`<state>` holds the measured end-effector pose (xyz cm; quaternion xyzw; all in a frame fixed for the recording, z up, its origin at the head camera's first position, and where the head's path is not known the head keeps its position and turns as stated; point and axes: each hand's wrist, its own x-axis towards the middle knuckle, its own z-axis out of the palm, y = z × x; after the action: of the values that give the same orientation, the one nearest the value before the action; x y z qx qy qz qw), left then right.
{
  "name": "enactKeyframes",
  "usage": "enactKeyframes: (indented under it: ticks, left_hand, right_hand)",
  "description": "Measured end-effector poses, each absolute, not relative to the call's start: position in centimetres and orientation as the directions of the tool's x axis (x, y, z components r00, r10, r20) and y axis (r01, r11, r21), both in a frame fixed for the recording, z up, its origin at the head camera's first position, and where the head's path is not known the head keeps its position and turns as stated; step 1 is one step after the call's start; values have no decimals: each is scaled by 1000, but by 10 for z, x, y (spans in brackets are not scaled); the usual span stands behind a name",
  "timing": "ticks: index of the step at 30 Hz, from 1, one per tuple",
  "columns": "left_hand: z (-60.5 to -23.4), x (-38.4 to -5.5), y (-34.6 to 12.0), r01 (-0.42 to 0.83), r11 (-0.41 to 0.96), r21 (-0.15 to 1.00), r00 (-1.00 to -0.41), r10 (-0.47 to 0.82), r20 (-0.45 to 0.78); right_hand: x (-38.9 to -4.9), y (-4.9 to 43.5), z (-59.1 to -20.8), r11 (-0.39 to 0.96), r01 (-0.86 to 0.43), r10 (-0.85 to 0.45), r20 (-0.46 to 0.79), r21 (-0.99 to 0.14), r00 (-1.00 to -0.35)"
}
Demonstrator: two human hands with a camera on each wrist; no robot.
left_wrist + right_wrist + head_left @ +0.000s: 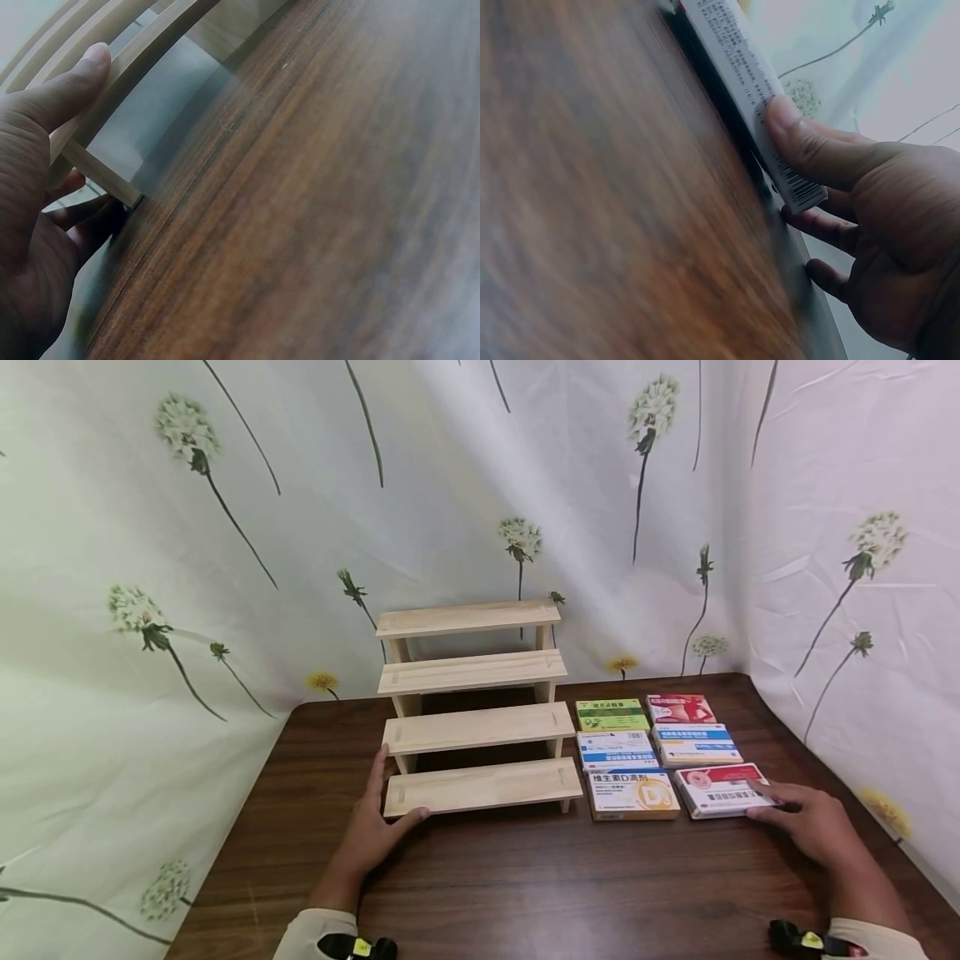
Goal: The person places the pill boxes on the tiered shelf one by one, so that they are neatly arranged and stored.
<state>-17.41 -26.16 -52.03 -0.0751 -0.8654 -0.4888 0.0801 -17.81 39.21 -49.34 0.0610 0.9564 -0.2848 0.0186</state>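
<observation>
At the near right corner of the group of boxes [696,744], a red-and-white box [720,792] sits face up, long axis running left to right; the right hand [813,822] pinches its right end between thumb and fingers. Red covers the far part of its top, with a round pinkish picture at left; the narrow near side is white, printed, a barcode by the thumb. Farther left, a pale wooden rack [476,727] also stretches left to right, four steps climbing away. The left hand [375,833], thumb and forefinger spread wide apart, touches its left end.
</observation>
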Motion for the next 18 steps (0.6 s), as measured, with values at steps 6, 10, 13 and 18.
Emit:
enactKeyframes:
  ticks: [6, 10, 13, 18]
  left_hand:
    - [-520, -174, -260, 210, 518, 829, -975, 50, 216]
    - [-520, -174, -261, 194, 514, 835, -979, 44, 201]
    - [-520, -173, -262, 182, 512, 840, -981, 39, 188]
    - [-518, -173, -262, 186, 502, 844, -981, 44, 189]
  right_hand:
    - [-175, 399, -494, 820, 133, 107, -78, -556, -991]
    - [-172, 402, -493, 820, 113, 112, -37, -560, -993]
    - [-170, 402, -491, 817, 109, 121, -16, -566, -993]
    - [-169, 399, -485, 785, 131, 155, -12, -606, -988]
